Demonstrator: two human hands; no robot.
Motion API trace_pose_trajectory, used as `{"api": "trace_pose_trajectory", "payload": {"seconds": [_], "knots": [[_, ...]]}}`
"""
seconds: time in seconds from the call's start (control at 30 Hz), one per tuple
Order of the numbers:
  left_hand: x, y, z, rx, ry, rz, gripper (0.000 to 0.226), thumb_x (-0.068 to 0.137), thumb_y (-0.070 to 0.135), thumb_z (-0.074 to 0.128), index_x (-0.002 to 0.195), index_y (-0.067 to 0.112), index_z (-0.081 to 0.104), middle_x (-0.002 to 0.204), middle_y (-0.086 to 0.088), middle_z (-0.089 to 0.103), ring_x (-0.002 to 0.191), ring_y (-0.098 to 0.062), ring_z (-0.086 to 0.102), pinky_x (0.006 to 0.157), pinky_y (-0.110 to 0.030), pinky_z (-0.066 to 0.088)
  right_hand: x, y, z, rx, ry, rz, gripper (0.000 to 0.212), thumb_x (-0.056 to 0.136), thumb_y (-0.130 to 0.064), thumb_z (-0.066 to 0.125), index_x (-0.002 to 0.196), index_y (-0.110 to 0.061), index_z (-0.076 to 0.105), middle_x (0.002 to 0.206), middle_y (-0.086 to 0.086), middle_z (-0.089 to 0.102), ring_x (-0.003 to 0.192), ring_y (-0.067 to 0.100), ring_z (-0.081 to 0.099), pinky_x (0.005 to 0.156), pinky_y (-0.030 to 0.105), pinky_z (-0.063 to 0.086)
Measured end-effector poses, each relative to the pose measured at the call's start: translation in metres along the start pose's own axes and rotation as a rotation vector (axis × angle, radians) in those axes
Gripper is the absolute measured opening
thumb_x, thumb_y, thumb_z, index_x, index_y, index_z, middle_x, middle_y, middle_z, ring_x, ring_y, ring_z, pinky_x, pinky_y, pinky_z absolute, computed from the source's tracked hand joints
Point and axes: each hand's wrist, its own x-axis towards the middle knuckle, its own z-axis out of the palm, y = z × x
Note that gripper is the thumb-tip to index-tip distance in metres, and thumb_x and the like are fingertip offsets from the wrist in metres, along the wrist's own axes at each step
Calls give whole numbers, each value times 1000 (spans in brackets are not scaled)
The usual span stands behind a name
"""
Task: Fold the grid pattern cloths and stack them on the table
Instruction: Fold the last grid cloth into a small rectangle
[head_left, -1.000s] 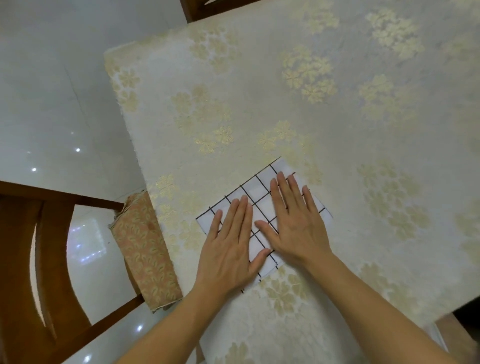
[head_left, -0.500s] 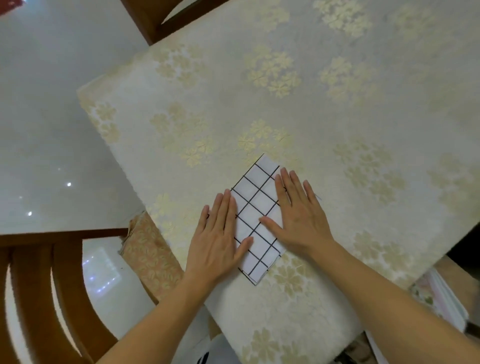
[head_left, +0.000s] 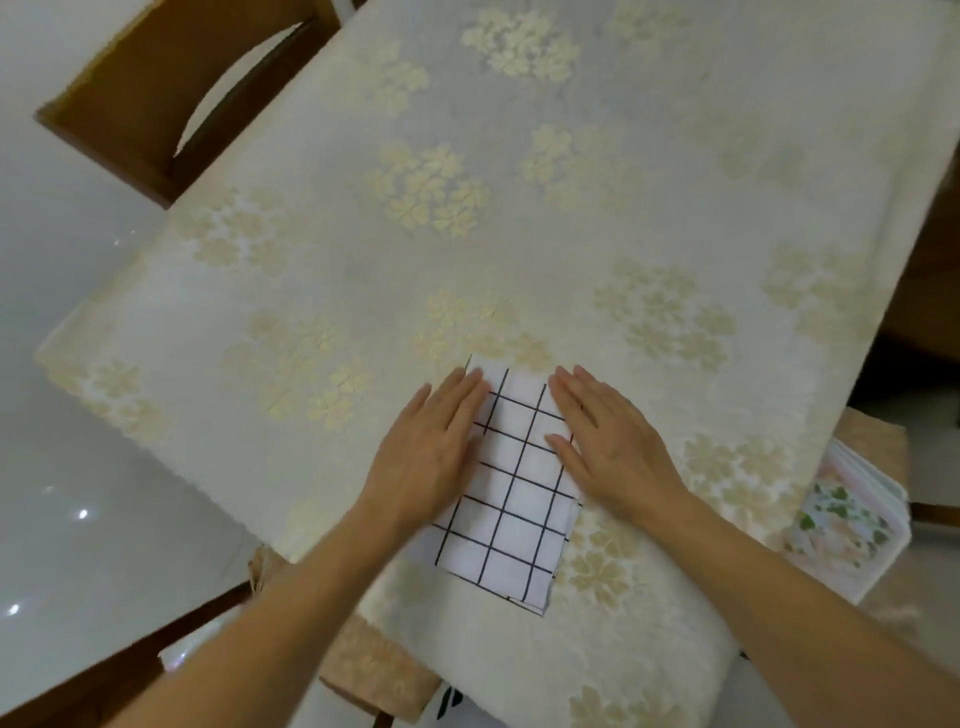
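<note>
Head view: a folded grid cloth (head_left: 511, 499) lies at the counter's (head_left: 519, 234) near edge; left hand (head_left: 431, 441) and right hand (head_left: 608, 441) press flat, fingers straight, on its sides. Right of the cloth, floral fabrics (head_left: 852, 525) sit below the counter; a chair (head_left: 156, 98) stands far left

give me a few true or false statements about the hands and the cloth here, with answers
1. Both hands lie flat on the grid cloth. True: left hand, right hand.
2. The cloth is bunched in a heap. False: it lies folded flat on the table.
3. The right hand grips a pen. False: it holds nothing.
4. A wooden chair stands at the table's far left. True.
</note>
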Motion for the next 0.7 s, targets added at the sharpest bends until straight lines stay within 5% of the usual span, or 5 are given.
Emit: {"api": "trace_pose_trajectory", "payload": {"seconds": [0.17,0.3,0.7], "knots": [[79,-28,-4,127,-53,377,45,84,2,66,128,-4,57,126,-20,62,108,-36,62,88,-45,54,-3,12,9,35,207,105,33,95,-21,63,125,-6,66,127,9,65,120,29,59,91,45,55],[93,-30,-3,163,-73,484,35,83,2,70,116,0,59,112,-17,61,90,-32,58,68,-41,52,11,6,8,28,266,141,23,89,-18,69,110,-10,70,103,5,64,92,26,58,72,39,52],[92,-23,1,150,-44,458,9,89,3,62,97,4,57,87,-11,50,72,-22,38,58,-34,36,31,-6,8,112,219,148,17,84,-24,76,99,-18,70,97,1,57,88,23,54,75,38,47]]}}
